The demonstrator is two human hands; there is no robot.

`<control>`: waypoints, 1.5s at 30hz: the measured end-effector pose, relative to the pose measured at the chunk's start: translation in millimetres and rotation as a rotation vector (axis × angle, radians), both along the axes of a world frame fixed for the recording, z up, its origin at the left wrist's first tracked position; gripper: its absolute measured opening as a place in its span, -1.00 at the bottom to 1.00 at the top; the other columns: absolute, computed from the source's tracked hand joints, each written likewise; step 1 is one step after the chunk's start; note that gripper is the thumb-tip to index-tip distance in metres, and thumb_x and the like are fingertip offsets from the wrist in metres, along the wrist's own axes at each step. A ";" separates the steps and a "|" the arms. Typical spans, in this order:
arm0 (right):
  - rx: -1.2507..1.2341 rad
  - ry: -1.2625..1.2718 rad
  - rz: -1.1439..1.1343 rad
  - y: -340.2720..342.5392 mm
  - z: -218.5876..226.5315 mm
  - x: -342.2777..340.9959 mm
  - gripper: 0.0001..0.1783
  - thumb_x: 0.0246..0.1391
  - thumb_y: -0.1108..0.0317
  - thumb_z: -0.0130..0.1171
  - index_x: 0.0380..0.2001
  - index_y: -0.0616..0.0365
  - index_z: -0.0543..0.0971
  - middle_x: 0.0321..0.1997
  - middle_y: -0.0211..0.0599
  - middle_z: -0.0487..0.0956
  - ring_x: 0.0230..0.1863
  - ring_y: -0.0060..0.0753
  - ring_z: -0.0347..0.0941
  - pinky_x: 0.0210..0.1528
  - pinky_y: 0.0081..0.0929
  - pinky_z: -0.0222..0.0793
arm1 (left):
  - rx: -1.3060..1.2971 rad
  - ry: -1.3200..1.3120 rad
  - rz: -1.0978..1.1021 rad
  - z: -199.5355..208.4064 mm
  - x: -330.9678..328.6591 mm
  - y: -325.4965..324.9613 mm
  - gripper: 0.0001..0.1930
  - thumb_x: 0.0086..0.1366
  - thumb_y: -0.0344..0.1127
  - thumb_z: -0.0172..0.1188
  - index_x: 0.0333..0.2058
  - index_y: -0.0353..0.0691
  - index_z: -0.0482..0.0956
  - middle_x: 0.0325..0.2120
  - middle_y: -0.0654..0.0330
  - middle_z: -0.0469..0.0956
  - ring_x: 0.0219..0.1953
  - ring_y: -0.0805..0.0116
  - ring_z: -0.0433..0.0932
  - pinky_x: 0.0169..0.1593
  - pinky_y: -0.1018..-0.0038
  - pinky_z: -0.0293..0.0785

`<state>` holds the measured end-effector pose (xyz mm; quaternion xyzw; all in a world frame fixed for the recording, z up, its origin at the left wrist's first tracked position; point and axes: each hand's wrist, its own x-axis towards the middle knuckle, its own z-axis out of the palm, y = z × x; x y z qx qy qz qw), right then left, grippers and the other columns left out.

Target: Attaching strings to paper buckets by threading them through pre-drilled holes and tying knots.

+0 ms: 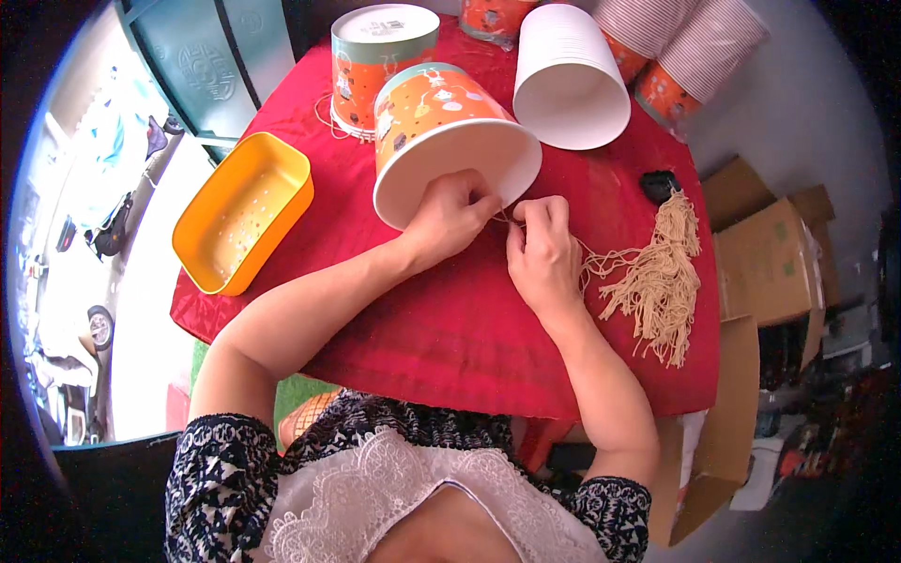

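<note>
An orange printed paper bucket (441,103) lies tilted on its side, its white mouth facing me. My left hand (450,214) is closed at the lower rim, its fingers partly inside the mouth, pinching a thin beige string (502,218). Just right of the rim, my right hand (544,251) is closed in a pinch on the same string. How the string meets the bucket is hidden by my fingers. Loose strands trail from the right hand toward a bundle of beige strings (662,277), bound at its top by something black (660,186).
A yellow plastic tub (208,208) with small pale bits inside stands left on the red tablecloth (413,338). An upside-down orange bucket (352,89), a white bucket stack (572,56) on its side and more stacked buckets (704,56) sit behind. Cardboard boxes (765,258) stand right.
</note>
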<state>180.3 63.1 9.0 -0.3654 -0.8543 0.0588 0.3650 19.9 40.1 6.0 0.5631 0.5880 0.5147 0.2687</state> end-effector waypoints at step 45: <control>-0.201 0.251 0.151 5.2 -11.5 -6.7 -0.94 0.07 0.53 0.14 -0.37 0.30 0.51 -0.37 -0.02 0.54 -0.36 -0.02 0.55 -0.32 -0.19 0.45 | 0.019 0.007 -0.020 -6.8 -4.0 4.6 -0.85 0.11 -0.40 0.14 -0.46 -0.41 0.54 -0.54 0.03 0.57 -0.46 0.27 0.55 -0.34 0.35 0.46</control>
